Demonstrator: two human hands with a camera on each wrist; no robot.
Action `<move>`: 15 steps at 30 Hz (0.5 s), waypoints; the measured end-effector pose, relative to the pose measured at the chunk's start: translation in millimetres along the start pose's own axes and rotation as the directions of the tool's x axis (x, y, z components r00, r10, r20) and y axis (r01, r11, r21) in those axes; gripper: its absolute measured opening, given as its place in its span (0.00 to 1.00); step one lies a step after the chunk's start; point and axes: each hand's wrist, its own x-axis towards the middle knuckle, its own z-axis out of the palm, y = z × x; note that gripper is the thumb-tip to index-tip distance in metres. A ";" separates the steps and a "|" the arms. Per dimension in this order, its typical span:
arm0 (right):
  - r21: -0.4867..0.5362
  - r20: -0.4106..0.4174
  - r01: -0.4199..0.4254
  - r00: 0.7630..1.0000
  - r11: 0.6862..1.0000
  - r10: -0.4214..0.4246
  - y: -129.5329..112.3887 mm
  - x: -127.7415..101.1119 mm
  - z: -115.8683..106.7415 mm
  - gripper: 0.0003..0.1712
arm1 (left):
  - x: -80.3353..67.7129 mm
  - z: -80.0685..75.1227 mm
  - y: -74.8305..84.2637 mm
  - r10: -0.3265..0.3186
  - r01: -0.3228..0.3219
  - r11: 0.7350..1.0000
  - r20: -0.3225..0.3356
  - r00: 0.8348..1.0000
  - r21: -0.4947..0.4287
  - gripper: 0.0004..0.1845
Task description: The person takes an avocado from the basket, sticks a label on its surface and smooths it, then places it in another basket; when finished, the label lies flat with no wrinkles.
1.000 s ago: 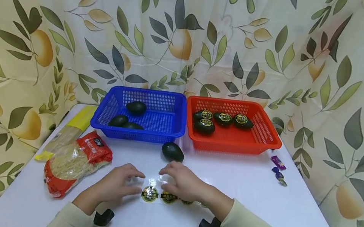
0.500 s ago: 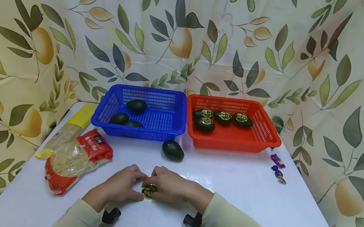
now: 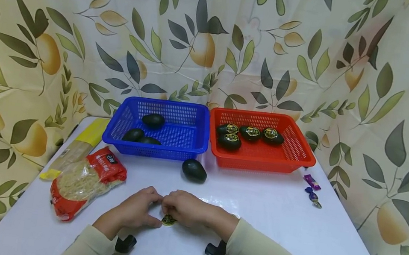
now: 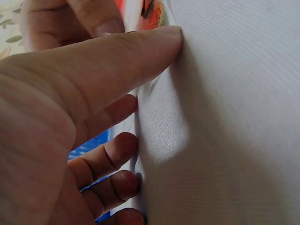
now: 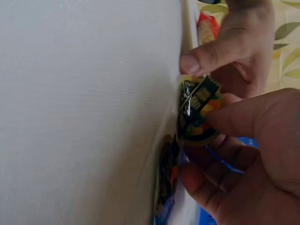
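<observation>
A round black-and-gold sticker [image 5: 197, 101] shows between my hands, its face tilted up off the table in the right wrist view. My right hand [image 3: 189, 210] pinches its edge, the thumb lying over the printed face. Close at the left, my left hand [image 3: 134, 209] rests on the table with thumb and fingers spread, the thumb tip [image 4: 166, 40] down at the sheet's edge. Another sticker [image 5: 165, 180] lies flat on the clear sheet [image 3: 223, 202], mostly under my right hand in the head view. Just beyond the hands sits a bare avocado [image 3: 194, 171].
A blue basket [image 3: 158, 151] holds several plain avocados. Beside it, a red basket [image 3: 261, 166] holds several avocados with stickers. A red-ended noodle bag [image 3: 84, 185] and a yellow packet [image 3: 78, 145] lie left; two wrapped candies [image 3: 312, 189] lie right.
My right hand has moved left and closed its fingers on the sticker at the sheet's left end. The left hand has shifted slightly right. The avocado has stayed in place.
</observation>
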 end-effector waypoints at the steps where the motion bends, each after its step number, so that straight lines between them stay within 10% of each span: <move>1: 0.031 0.000 -0.001 1.000 1.000 0.001 -0.4 -1.5 -1.7 0.07 | -0.4 0.4 0.2 0.001 -0.001 1.000 -0.002 1.000 0.003 0.34; 10: 0.247 -0.058 -0.081 0.993 0.966 0.098 4.2 -15.5 -21.3 0.14 | -3.3 -1.5 5.5 -0.027 0.027 1.000 0.005 1.000 0.000 0.31; 15: 0.316 -0.106 -0.117 0.982 0.942 0.157 6.6 -23.4 -30.9 0.15 | -1.6 4.6 17.4 -0.042 0.026 0.987 -0.101 0.994 -0.158 0.21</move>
